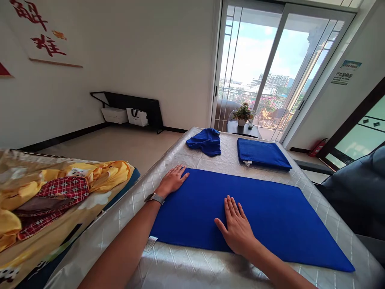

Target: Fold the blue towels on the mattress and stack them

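Both forearms (123, 245) are cut off at the near end of the mattress (180, 267); print on two white tags (151, 243) is too small to read. Three blue cloths lie on the mattress: a flat cloth (267, 216) across its middle, a folded cloth (264, 152) and a crumpled cloth (206, 142) towards its far end. The left hand (173, 180) and right hand (238, 232) rest palm-down on the flat cloth, thumbs apart, pinching nothing.

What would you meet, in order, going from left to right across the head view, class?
Plaid cloth, white bag, left hand, crumpled cloth, right hand, folded cloth, fire extinguisher.
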{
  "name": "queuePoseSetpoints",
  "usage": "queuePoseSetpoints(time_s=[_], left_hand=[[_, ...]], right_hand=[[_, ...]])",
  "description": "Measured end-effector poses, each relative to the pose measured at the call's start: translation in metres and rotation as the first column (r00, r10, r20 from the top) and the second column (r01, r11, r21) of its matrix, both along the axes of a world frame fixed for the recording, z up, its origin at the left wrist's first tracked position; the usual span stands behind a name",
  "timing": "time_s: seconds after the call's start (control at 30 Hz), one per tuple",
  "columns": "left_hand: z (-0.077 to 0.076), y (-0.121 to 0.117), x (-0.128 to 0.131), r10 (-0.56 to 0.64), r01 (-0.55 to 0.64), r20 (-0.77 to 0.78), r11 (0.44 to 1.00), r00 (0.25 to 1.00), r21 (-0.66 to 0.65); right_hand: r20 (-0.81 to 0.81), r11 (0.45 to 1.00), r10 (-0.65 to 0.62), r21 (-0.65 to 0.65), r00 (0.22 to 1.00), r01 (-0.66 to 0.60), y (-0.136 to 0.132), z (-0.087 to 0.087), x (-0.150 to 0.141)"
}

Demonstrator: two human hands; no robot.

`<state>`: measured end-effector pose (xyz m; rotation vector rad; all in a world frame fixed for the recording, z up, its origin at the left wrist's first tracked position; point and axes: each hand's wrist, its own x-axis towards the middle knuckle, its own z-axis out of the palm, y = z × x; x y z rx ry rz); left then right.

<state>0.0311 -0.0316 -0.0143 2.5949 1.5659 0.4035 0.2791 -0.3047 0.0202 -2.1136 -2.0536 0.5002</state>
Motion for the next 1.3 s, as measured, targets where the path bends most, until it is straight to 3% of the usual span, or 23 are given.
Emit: queuePoseSetpoints(time_s=[0.2,0.37,0.5,0.8,1.1,1.3], left_hand=[[0.005,-0.001,-0.001,-0.006,0.005,-0.029,1.0,1.0,-0.031],[0.005,0.002,-0.002,-0.017,0.016,-0.05,0.999,0.999,-0.032],[0.003,0.006,-0.004,-0.015,0.013,-0.058,0.999,0.998,-0.03],[0.001,0.01,-0.006,-0.016,0.015,-0.042,0.999,0.999,-0.028],[-0.001,0.014,-0.008,-0.017,0.016,-0.054,1.0,0.998,-0.021],[0.0,0.01,-0.006,-0.009,0.008,-0.045,1.0,0.999,-0.03]], right_hand=[[0.123,0.984,-0.175,0.038,0.977,0.171,-0.052,-0.026,0.106],[0.202,0.911,-0.403,0.184,0.893,0.369,-0.1,-0.065,0.218],[0.197,0.879,-0.455,0.259,0.868,0.402,-0.129,-0.088,0.279],[0.157,0.851,-0.496,0.281,0.854,0.443,-0.148,-0.107,0.305],[0.111,0.814,-0.565,0.231,0.817,0.532,-0.145,-0.096,0.298],[0.132,0.807,-0.579,0.237,0.805,0.541,-0.144,-0.1,0.3]])
